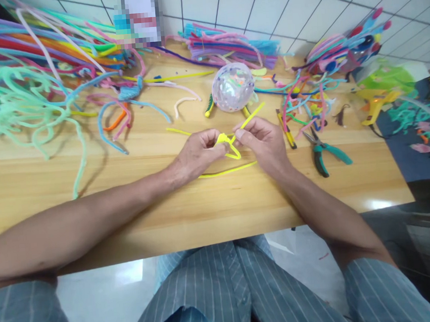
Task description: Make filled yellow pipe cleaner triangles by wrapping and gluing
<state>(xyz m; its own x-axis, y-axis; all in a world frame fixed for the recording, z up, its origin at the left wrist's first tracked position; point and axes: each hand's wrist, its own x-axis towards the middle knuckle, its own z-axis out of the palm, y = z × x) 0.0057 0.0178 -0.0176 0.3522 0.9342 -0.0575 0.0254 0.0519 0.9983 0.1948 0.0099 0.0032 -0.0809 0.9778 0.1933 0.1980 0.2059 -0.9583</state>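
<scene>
Two hands in play here, and both are busy right above the desk (160,225). Closest to you is your striped shirt (210,290), just past it the desk's front edge. Next comes a loose yellow strip (228,171), partly visible just on your side of the hands.

Your left hand (206,149) pinches the bunched part of the yellow fuzzy stem (232,152), thumb and fingers closed on it. Your right hand (261,140) has thumb and finger closed on the same piece, with a straight end sticking up past the fingertips. The hands are near each other, with a bent yellow loop hanging between them. Can't tell how it's wound under your fingers.

Off to your right lie teal-handled pliers (325,155), jaws a bit open, and a yellow-and-black cutter (287,130) near your right hand. Beyond the hands sits a clear, glittery ball (233,87), with a green-and-yellow bit (209,106) poking out beside it. Yellow glue gun (378,103) is farther right, near the desk's edge.

Left side is a big tangle of mint-green stems (27,101), with a multicolored pile (67,41) behind. A pink, purple and blue bundle (228,46) lies by the tiled wall (240,5).
</scene>
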